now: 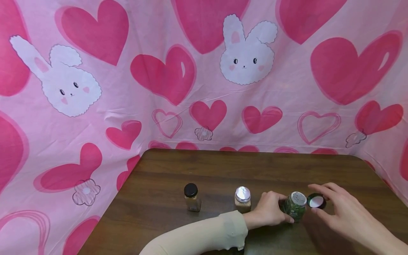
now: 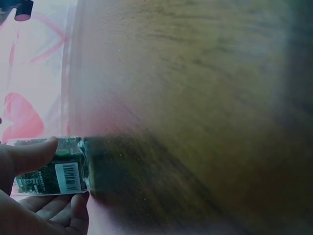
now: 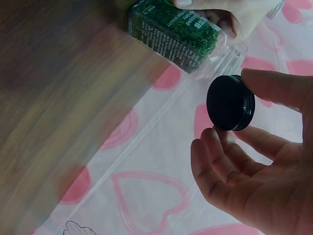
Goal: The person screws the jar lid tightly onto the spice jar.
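A clear jar of green dried herbs (image 1: 294, 209) stands upright on the table, its shaker top with small holes uncovered. My left hand (image 1: 269, 209) grips this jar from its left side, thumb and fingers around the body. In the left wrist view a white barcode label shows on the herb jar (image 2: 44, 171). To the right of the jar, my right hand (image 1: 345, 210) pinches a black screw lid (image 1: 316, 201) between thumb and fingers. The lid's pale inside faces the head camera, and its black outer top (image 3: 227, 104) shows in the right wrist view.
Left of my left hand stands a jar with a shiny silver top (image 1: 243, 197) and tan contents. Farther left is a black-capped spice jar (image 1: 192, 198). Behind the brown wooden table (image 1: 216, 166) hangs a pink cloth (image 1: 204, 88) with hearts and rabbits.
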Available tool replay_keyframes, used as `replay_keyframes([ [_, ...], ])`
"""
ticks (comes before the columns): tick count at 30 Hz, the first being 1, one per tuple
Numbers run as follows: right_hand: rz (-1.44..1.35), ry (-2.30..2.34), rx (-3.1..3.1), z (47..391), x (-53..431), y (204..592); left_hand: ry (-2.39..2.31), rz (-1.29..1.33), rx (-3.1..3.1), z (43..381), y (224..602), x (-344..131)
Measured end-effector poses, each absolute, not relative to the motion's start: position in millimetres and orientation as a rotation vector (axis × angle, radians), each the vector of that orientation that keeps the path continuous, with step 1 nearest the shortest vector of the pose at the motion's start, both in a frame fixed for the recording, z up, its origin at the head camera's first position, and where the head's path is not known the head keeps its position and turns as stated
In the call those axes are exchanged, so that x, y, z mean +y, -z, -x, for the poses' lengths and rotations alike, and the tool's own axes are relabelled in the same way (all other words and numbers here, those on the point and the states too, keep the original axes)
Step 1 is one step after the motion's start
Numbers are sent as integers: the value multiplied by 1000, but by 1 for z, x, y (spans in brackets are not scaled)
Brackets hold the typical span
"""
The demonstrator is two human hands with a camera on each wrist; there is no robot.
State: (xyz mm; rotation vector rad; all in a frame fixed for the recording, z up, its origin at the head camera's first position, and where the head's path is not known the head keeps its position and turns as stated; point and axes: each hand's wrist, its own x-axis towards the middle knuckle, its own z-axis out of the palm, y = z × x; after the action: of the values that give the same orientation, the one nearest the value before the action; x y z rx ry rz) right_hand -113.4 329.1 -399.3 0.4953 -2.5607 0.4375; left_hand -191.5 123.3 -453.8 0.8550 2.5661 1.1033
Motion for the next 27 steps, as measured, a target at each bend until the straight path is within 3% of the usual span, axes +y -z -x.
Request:
replay_keyframes([
  [27,-507,-548,-2596,120,313,396,-1128,-862,2519,193,457,122],
])
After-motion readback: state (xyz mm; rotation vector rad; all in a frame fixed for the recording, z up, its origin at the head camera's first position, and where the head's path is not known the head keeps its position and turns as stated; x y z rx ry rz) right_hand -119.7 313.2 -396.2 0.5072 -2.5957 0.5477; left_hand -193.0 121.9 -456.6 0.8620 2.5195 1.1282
